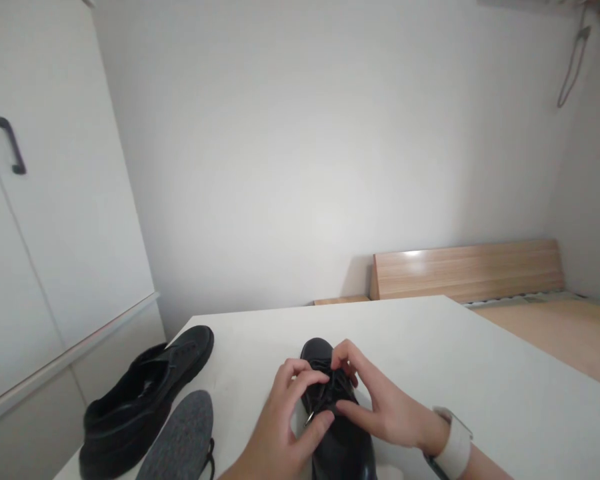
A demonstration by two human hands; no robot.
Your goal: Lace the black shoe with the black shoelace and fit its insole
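A black shoe (343, 443) sits on the white table in front of me, its toe pointing away. Its black shoelaces (336, 385) cross over the tongue. My left hand (293, 417) is on the shoe's left side, fingers curled at the laces, with a shiny lace tip beside the thumb. From the right, my right hand (373, 397) curls its fingers over the laces, thumb near the tongue. Exactly which strands the fingertips hold is partly hidden. A white watch strap (454, 443) is around my right wrist.
A second black shoe (145, 397) stands at the table's left edge. Beside it lie a grey insole (183, 433) and a black lace (210, 460). The white table (430, 353) extends forward and right. A white cabinet (55, 220) is left; a wooden headboard (465, 273) is behind.
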